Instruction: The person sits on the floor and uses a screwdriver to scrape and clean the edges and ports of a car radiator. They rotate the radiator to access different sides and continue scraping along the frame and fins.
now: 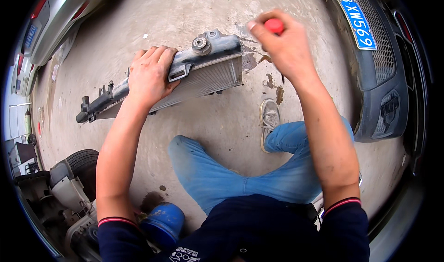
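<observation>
A car radiator (203, 82) with a black top tank and a grey finned core stands on the concrete floor in front of me, slanting up from left to right. My left hand (152, 70) is closed over the top tank near its middle. A round filler neck (201, 45) without a cap sticks up on the right part of the tank. Off the radiator's right end, my right hand (286, 42) is raised and blurred by motion. Its fingers wrap a red-handled tool (274, 26), apparently a screwdriver; a thin dark bit shows below the hand.
A car's dark front bumper (384, 109) stands close on the right. Silver car bodywork (69, 21) is at the upper left. Removed car parts and a tyre (84, 165) lie at the lower left, with a blue bucket (164, 220) nearby. Wet stains (280, 94) mark the floor.
</observation>
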### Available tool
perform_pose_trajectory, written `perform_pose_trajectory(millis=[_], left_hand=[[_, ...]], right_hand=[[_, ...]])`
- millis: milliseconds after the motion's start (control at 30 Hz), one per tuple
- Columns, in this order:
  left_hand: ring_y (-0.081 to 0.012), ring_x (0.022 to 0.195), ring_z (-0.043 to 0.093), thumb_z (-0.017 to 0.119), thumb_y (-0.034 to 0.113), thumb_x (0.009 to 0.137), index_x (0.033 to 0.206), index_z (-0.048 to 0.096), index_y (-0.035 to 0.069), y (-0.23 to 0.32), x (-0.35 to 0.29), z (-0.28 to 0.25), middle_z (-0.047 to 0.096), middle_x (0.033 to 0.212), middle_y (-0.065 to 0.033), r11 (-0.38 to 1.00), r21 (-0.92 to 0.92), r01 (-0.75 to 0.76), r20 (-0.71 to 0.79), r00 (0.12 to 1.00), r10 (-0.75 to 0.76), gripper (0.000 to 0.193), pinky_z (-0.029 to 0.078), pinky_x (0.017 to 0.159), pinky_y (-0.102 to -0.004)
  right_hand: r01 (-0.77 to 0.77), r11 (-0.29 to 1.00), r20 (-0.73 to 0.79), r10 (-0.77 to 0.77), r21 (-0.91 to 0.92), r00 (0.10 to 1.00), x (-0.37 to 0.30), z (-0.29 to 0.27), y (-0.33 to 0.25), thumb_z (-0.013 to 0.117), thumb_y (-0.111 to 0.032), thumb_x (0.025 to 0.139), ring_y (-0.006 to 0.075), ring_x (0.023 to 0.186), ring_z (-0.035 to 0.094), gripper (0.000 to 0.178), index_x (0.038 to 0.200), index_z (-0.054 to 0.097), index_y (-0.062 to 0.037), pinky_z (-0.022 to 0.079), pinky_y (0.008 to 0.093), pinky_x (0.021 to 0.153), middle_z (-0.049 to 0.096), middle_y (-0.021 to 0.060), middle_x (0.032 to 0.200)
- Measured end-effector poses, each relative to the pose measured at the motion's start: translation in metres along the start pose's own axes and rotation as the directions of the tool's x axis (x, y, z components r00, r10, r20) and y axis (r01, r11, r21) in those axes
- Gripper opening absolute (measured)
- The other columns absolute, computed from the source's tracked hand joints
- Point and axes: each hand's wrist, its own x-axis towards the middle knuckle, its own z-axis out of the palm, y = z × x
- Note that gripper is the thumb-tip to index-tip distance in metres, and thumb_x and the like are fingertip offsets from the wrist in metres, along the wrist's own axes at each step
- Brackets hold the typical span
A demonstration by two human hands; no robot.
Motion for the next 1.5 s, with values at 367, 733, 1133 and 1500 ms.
perform_pose_trajectory(millis=[367,733,1133,1500], left_hand=[[-0.0398,0.113,0.061,0.075,0.003,0.079,0.137,0.051,0.012,-0.041,-0.042,-0.028,0.064,0.115,-0.0163,0.963,-0.125,0.238,0.214,0.954,-0.208,0.063,0.05,0.097,-0.0478],[-0.0423,0.112,0.06,0.085,0.005,0.066,0.125,0.062,0.006,-0.072,-0.031,-0.016,0.067,0.112,-0.018,0.933,-0.342,0.115,0.323,0.947,0.001,0.064,0.049,0.098,-0.0478],[-0.0311,0.089,0.065,0.084,0.025,0.057,0.082,0.066,0.007,-0.066,-0.031,-0.015,0.062,0.085,-0.0076,0.955,-0.117,0.273,0.185,0.951,-0.249,0.036,0.054,0.072,-0.0442],[-0.0284,0.085,0.061,0.085,0.021,0.053,0.088,0.063,0.01,-0.067,-0.04,-0.006,0.063,0.085,-0.0041,0.99,-0.079,0.12,-0.048,0.991,-0.124,0.043,0.054,0.071,-0.0429]], right_hand=[[0.6,0.608,0.82,0.159,-0.52,0.549,0.085,0.051,-0.069,0.081,-0.031,0.086,0.0353,0.109,0.068,0.063,0.14,0.058,-0.0081,0.053,0.043,0.096,0.07,0.02,0.115],[0.642,0.54,0.82,0.503,-0.544,0.271,0.113,0.072,-0.085,0.089,-0.023,0.077,0.0322,0.094,0.068,0.068,0.131,0.056,0.001,0.054,0.0408,0.086,0.071,0.0188,0.107],[0.54,0.598,0.806,0.431,-0.592,0.406,0.104,0.064,-0.094,0.089,-0.028,0.077,0.0356,0.102,0.069,0.064,0.128,0.061,0.0001,0.054,0.0415,0.088,0.071,0.021,0.106],[0.549,0.573,0.778,0.297,-0.609,0.553,0.081,0.052,-0.1,0.091,-0.027,0.075,0.0365,0.104,0.07,0.061,0.122,0.064,0.0001,0.055,0.0427,0.089,0.073,0.0216,0.105]])
